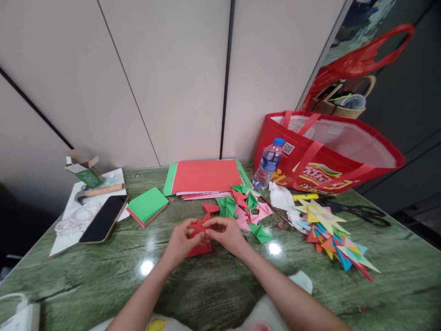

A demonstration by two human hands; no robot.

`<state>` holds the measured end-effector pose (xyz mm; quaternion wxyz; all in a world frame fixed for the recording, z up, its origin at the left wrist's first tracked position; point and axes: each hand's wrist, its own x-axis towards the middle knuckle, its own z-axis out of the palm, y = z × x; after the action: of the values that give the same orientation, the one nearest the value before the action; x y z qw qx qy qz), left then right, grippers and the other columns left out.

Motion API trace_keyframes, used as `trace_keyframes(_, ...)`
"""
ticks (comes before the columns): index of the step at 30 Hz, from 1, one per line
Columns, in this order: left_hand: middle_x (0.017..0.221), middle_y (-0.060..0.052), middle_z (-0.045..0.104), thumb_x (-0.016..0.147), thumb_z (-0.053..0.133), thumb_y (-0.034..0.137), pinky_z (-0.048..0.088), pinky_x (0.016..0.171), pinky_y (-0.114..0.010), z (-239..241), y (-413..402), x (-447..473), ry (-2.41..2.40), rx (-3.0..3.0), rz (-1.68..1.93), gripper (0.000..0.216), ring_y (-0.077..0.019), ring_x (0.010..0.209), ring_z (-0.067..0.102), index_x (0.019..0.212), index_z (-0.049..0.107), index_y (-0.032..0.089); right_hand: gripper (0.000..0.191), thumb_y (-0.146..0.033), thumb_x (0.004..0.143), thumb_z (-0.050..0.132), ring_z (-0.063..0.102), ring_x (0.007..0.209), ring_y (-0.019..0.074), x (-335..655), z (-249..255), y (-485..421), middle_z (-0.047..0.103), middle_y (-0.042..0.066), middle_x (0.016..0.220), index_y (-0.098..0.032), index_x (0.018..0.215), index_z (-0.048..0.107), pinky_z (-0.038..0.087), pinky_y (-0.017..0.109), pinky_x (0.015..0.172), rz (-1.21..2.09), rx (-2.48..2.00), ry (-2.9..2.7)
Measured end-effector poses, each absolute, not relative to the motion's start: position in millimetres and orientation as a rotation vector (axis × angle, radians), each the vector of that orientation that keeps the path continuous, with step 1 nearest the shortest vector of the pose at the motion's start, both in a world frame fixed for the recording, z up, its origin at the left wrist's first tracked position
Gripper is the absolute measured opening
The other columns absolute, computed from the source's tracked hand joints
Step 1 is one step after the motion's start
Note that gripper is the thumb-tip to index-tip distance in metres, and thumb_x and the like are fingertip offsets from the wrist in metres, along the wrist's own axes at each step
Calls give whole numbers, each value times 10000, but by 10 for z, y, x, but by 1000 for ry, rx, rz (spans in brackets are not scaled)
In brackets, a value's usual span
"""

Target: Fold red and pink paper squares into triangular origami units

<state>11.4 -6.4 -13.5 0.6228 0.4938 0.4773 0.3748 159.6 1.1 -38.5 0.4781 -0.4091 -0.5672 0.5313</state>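
Between my two hands, near the middle of the table, is a folded piece of red paper [199, 227]. My left hand [182, 236] pinches it from the left, fingers closed. From the right, my right hand [225, 233] grips its other side with thumb and forefinger; part of the paper is hidden behind the fingers. Under the hands lies a flat red paper square [200, 249]. Just beyond my right hand is a heap of folded pieces in green, red and pink, among them a green folded piece [260, 233].
A stack of green and red squares [149, 205] lies left, near a phone [105, 219] and hammer [103, 191]. Behind are large red sheets [206, 176]. To the right stand a water bottle [268, 164] and red bag [310, 151], with colourful paper stars [336, 241] and scissors [361, 212].
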Motion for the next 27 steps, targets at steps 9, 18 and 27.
trace_keyframes(9,626,-15,676,567,647,145,513,674,-345,-160,-51,87,1128,1132,823,339,-222,642,660,880,517,136,149,-172,614,634,601,624,137,1575,-413,5,679,21,719,-171,757,674,480,257,606,1353,-1001,-1337)
trace_keyframes(18,910,-107,664,642,667,148,401,885,-438,-66,-93,30,713,905,812,607,-260,903,619,1174,376,143,209,-270,595,667,604,586,128,1656,-412,78,666,7,676,-160,772,664,479,260,597,1467,-1010,-1162)
trace_keyframes(27,736,-75,706,681,653,295,444,802,-382,-119,-46,37,967,1116,764,783,-235,780,655,1304,221,99,132,-200,603,644,608,639,149,1619,-436,46,672,24,713,-162,728,662,482,267,621,1304,-1044,-1404)
